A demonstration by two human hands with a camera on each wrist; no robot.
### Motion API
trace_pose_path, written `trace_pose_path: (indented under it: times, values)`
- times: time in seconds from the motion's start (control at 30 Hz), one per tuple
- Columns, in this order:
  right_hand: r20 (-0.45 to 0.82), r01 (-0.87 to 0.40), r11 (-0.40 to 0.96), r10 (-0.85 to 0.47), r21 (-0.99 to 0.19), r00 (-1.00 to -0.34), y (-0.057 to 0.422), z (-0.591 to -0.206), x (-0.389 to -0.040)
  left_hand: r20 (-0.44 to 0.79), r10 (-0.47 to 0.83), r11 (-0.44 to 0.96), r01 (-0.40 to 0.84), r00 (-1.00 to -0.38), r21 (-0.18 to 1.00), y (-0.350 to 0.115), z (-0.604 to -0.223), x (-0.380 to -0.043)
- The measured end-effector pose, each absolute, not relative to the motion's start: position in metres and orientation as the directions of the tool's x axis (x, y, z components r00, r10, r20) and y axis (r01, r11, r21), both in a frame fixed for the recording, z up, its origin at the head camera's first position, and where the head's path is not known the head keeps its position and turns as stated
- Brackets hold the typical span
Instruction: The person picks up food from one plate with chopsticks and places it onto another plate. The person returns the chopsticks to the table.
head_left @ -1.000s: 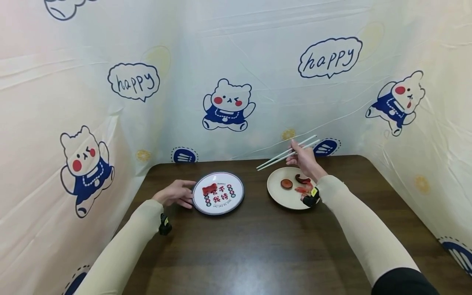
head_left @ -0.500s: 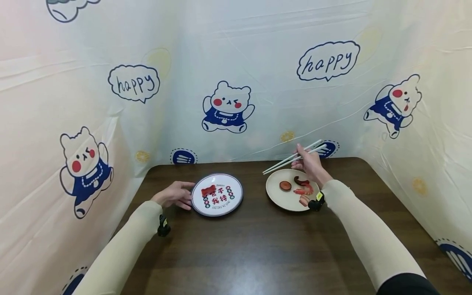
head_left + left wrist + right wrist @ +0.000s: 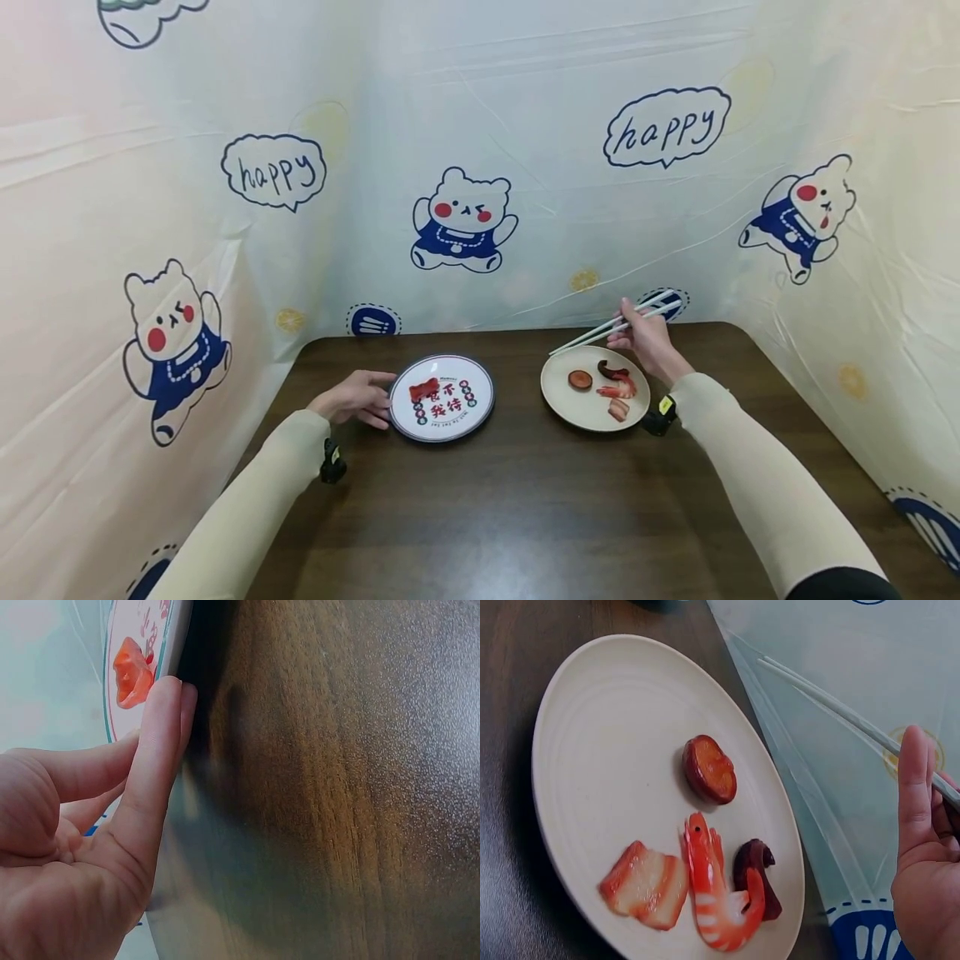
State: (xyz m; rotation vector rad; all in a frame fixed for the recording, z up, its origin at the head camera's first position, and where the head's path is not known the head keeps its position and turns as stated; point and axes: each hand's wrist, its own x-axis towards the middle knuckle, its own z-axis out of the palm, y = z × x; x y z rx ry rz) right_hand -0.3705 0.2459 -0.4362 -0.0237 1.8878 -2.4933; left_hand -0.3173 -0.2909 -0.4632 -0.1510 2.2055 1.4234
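My right hand [image 3: 651, 340] grips a pair of pale chopsticks [image 3: 600, 331] above the back right of a cream plate [image 3: 557, 400]. Their tips point left, with nothing between them. On that plate lie a round brown-red food piece [image 3: 709, 769], a shrimp [image 3: 718, 900], a dark curled tentacle-like piece [image 3: 754, 870] and a red-and-white meat slice [image 3: 646, 885]. The fingers of my left hand [image 3: 354, 398] lie fairly straight against the left rim of a white plate [image 3: 468, 425] with red lettering. A crumpled red food piece [image 3: 424, 389] rests on it.
Both plates stand apart on a dark wooden table [image 3: 495, 508], toward its far edge. A pale curtain [image 3: 555, 167] printed with bears and "happy" bubbles hangs close behind the table and along both sides.
My right hand and the chopsticks have shifted right and slightly nearer, uncovering more of the food on the cream plate. My left hand stays at the white plate's rim.
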Motion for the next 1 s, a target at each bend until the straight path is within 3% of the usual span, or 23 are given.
trace_pose_path:
  times: [1.0]
  values:
    - [-0.011,0.022,-0.303,-0.037,-0.953,-0.999,0.274,-0.443,-0.359,-0.476,0.169,0.445,-0.364,-0.863,0.818,-0.290,-0.462,-0.315]
